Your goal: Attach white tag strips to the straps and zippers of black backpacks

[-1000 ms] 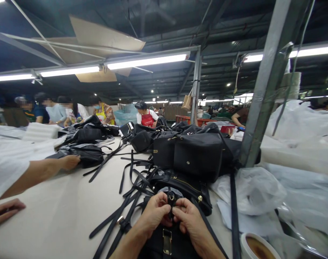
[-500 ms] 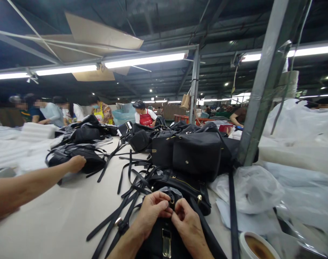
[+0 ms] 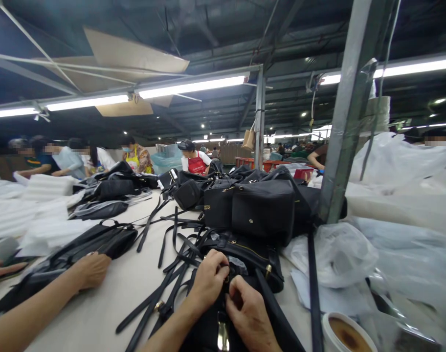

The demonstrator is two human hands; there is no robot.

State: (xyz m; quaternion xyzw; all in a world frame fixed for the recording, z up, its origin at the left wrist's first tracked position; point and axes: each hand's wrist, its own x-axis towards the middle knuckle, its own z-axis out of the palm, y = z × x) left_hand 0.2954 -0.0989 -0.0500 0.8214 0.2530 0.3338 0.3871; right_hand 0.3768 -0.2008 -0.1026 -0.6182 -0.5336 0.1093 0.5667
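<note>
Holds the black bag (image 3: 201, 335) at the near side of the worktop (image 3: 101, 318), clamping the grip of the left hand (image 3: 210, 278) on its top above the gold buckle (image 3: 223, 335) and curling the right hand (image 3: 250, 310) just beside, over the bag's front. Cannot tell, with fingertips mostly hidden, the state of the right grip, clamped or apart. Has, just beyond, a zipped bag (image 3: 253, 259), with loose straps (image 3: 137, 314) to the left and a white tub (image 3: 326, 328) of brown contents to the right.
</note>
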